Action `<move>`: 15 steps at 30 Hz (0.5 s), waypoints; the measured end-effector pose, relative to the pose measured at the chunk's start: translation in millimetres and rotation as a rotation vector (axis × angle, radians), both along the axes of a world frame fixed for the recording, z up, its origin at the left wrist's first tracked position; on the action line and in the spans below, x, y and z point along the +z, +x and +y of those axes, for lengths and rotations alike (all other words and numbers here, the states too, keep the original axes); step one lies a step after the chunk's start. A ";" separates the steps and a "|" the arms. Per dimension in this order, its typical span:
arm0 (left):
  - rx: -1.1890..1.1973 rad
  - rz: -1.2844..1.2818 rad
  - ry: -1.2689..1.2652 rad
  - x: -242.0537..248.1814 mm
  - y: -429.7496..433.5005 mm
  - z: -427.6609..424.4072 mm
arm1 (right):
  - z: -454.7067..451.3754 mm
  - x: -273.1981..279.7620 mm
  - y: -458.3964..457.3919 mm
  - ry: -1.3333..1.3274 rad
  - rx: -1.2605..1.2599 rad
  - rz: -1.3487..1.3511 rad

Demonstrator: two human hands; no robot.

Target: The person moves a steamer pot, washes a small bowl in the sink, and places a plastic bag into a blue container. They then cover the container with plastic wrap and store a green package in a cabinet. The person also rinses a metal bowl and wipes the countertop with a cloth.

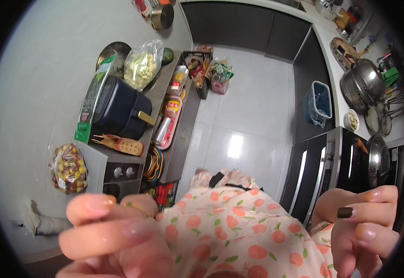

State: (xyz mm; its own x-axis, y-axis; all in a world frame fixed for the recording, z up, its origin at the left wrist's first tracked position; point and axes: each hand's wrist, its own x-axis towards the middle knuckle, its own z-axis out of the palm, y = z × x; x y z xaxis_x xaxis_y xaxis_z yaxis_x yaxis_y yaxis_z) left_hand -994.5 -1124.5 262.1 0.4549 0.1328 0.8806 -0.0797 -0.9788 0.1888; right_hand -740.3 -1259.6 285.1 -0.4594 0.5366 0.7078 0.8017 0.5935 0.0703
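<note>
My left hand [115, 232] is raised close to the camera at the lower left, fingers curled, a bracelet at its wrist. Nothing shows in its grasp. At the lower right, my right hand [368, 222] is also raised with bent fingers and appears to hold nothing. Between the two hands lies the fruit-patterned fabric [236, 229] of my clothing. Beyond my left hand hangs a clear bag of small round fruit [70, 170]. A steel pan with a lid [378, 160] sits on the black cooktop [351, 160] beyond my right hand.
Left, a shelf unit [184, 139] bears a dark air fryer [118, 107], a bag of cut vegetables [142, 66] and a pink tray [170, 135]. Right, a steel pot [363, 83] and small bowl [352, 120] stand on the counter; a blue bin [317, 104] is by the cabinets. Tiled floor [254, 93] lies between.
</note>
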 end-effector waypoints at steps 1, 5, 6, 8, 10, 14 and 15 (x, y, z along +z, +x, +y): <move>0.038 -0.073 -0.014 -5.3 8.2 3.6 | -2.5 -1.1 7.5 -0.028 -0.029 -0.002; 0.432 -0.233 0.060 -50.4 18.4 78.4 | 31.5 -47.9 36.6 0.125 -0.160 0.328; 0.646 -0.094 -0.026 -63.6 10.9 99.7 | 43.3 -58.8 44.5 0.116 -0.203 0.398; 0.843 0.101 -0.045 -96.1 0.0 180.9 | 73.0 -83.9 60.7 0.081 -0.237 0.523; 1.109 0.337 -0.100 -124.6 -37.5 244.5 | 98.4 -93.3 83.2 -0.086 -0.230 0.481; 1.667 0.732 -0.417 -166.6 -121.8 345.2 | 160.8 -109.6 113.3 -0.209 -0.226 0.461; 1.741 0.804 -0.545 -172.9 -137.0 361.5 | 176.9 -111.6 120.6 -0.218 -0.228 0.472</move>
State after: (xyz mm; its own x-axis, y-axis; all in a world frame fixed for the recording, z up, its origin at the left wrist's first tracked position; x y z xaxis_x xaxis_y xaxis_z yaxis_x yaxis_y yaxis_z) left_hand -1131.5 -763.1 89.2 -0.2379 0.9244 0.2982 0.9618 0.2670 -0.0604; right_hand -619.7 -1082.6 173.6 0.0245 0.7421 0.6699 0.8261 0.3624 -0.4316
